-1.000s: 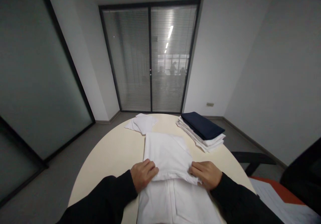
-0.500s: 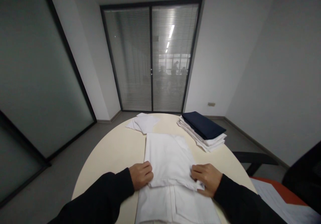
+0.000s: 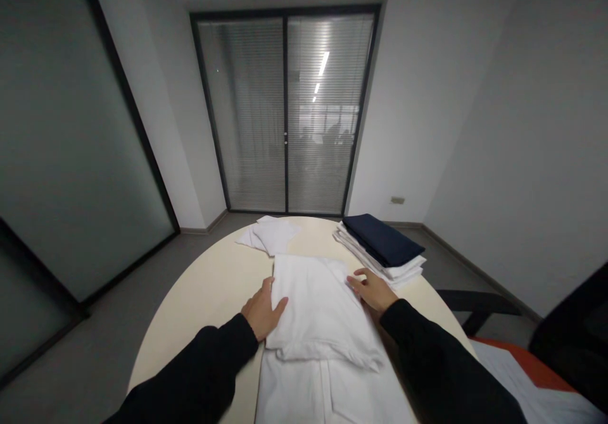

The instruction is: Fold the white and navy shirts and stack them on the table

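Observation:
A white garment lies partly folded over on itself on the round table. Its lower part shows a vertical seam and a slanted line like a pocket edge. At the left edge of the folded part rests my left hand, open, with thumb and fingers apart. My right hand is at the upper right edge of the same garment, fingers loosely bent and apart, fingertips at the cloth. Neither hand grips the fabric.
The round cream table bears a loose white cloth at its far edge. Beyond my right hand stands a stack of folded white cloths with a folded navy cloth on top. At the right are a dark chair and papers.
Both hands have let go of the fold's near edge, opened, and slid away from me along the garment's sides. The folded flap now lies flatter, its near edge slightly closer to me.

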